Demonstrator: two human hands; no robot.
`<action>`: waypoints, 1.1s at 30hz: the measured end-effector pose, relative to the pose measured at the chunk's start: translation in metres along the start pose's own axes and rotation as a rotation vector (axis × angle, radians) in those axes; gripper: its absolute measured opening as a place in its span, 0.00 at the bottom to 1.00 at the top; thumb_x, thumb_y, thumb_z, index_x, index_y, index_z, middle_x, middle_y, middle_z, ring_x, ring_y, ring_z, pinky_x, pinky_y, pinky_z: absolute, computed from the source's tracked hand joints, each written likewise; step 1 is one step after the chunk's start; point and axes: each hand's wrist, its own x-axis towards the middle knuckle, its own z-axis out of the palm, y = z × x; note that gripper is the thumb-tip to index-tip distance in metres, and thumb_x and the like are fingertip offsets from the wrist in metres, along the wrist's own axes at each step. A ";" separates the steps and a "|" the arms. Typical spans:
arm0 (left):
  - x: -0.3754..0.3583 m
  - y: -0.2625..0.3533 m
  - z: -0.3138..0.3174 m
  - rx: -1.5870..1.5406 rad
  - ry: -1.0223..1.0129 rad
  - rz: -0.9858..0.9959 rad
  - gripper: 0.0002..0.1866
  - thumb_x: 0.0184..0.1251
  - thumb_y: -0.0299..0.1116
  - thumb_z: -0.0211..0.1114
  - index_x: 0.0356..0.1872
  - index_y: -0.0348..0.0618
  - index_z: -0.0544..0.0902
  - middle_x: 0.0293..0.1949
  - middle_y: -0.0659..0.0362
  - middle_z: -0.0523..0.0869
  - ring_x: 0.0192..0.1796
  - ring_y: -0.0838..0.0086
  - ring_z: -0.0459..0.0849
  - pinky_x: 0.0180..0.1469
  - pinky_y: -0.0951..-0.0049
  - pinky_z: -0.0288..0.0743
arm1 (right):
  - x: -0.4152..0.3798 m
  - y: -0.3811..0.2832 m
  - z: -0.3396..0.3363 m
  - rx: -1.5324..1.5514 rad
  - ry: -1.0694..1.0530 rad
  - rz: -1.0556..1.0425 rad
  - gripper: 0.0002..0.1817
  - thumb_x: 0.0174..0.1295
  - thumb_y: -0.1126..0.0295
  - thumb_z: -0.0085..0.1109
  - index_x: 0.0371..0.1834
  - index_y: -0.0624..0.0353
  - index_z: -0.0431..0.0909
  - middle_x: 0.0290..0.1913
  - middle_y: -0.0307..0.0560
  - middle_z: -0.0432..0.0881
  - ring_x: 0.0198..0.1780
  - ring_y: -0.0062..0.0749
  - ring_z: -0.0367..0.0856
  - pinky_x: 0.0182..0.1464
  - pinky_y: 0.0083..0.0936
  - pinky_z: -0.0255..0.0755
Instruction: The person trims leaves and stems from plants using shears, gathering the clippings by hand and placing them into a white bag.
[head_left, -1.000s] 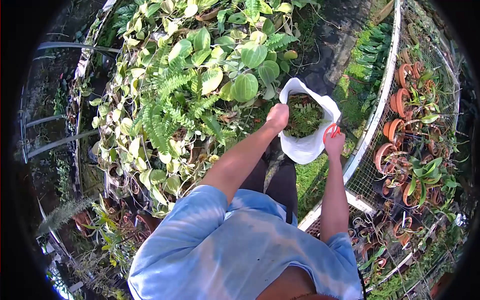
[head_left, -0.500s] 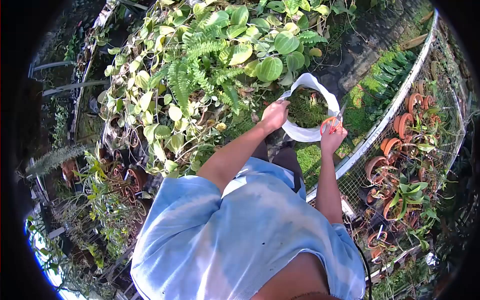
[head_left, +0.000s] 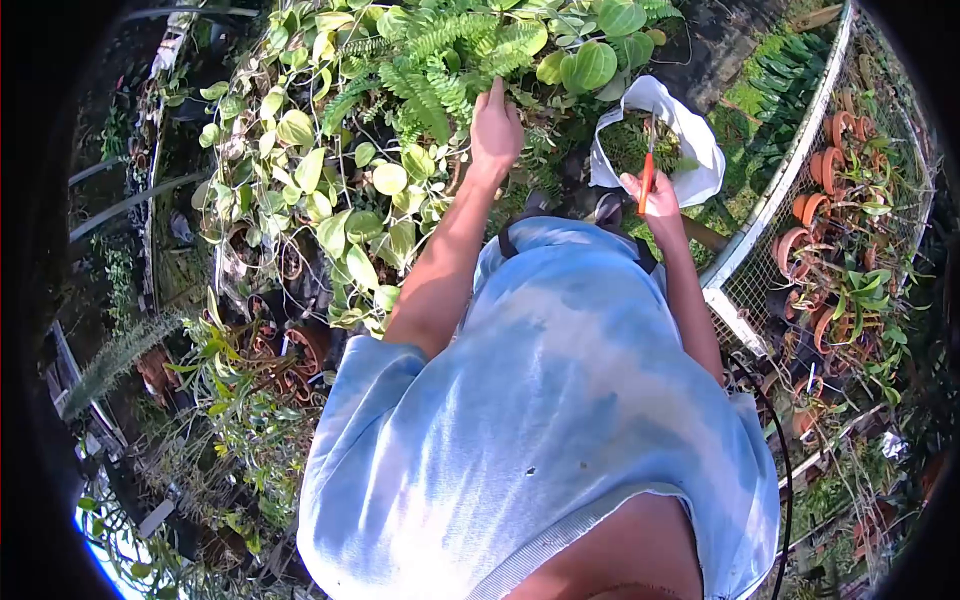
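My left hand (head_left: 497, 132) is stretched forward with its fingers out, at the edge of the green fern (head_left: 425, 90). Nothing shows in its grip. My right hand (head_left: 660, 198) is closed around the orange handle of a pair of scissors (head_left: 646, 180), whose blades point away from me. Just beyond that hand is a white bag (head_left: 700, 150) with a wide open mouth, and greenery shows within the opening. The right fingers seem to hold the bag's near rim too, but the exact contact is hidden.
Broad-leaved vines (head_left: 350, 235) spread ahead and to the left. On the right, a white-edged wire mesh bench (head_left: 745, 270) carries several terracotta pots (head_left: 792, 252). Mossy ground (head_left: 742, 98) lies beside it. More potted plants (head_left: 305, 345) stand at the lower left.
My left hand has let go of the white bag's rim and moved up and left to the fern. The bag has shifted right and its mouth has lost its round shape. The scissors have turned more upright.
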 end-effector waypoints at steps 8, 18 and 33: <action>0.045 -0.064 -0.007 0.132 -0.045 0.277 0.24 0.71 0.30 0.58 0.68 0.42 0.76 0.57 0.38 0.83 0.62 0.44 0.79 0.66 0.54 0.72 | -0.032 -0.007 0.034 0.100 0.221 0.070 0.23 0.58 0.50 0.76 0.35 0.57 0.77 0.35 0.35 0.78 0.38 0.21 0.74 0.45 0.22 0.70; -0.025 -0.030 0.003 -0.041 -0.375 0.163 0.12 0.66 0.32 0.65 0.47 0.36 0.84 0.39 0.41 0.88 0.41 0.46 0.87 0.48 0.55 0.81 | -0.029 -0.032 0.021 0.183 0.230 0.054 0.24 0.60 0.47 0.74 0.33 0.57 0.78 0.30 0.32 0.75 0.34 0.17 0.71 0.40 0.18 0.67; 0.053 -0.056 0.088 0.092 -0.264 -0.093 0.20 0.66 0.41 0.70 0.47 0.31 0.87 0.35 0.50 0.91 0.33 0.68 0.89 0.37 0.69 0.81 | 0.007 -0.017 -0.042 0.146 0.135 0.003 0.29 0.56 0.42 0.76 0.32 0.58 0.75 0.29 0.32 0.72 0.33 0.19 0.70 0.41 0.20 0.68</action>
